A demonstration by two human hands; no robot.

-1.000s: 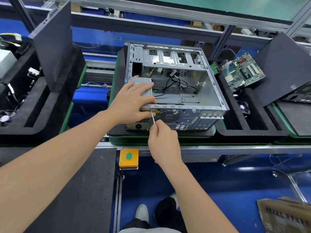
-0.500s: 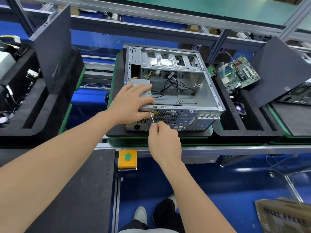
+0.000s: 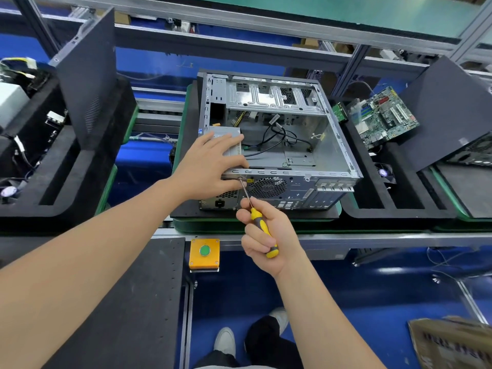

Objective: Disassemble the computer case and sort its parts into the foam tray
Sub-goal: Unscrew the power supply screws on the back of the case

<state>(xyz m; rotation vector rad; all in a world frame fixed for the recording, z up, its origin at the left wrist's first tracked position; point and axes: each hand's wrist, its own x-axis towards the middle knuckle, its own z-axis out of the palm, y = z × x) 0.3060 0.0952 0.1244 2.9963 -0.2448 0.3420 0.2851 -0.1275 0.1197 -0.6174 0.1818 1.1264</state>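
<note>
Partly, left hand [image 3: 210,166] covers power supply [image 3: 232,133].

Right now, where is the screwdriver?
In the head view, centre: the screwdriver is gripped in the right hand, its tip at a screw on the computer case's near panel, just below the left hand.
</note>
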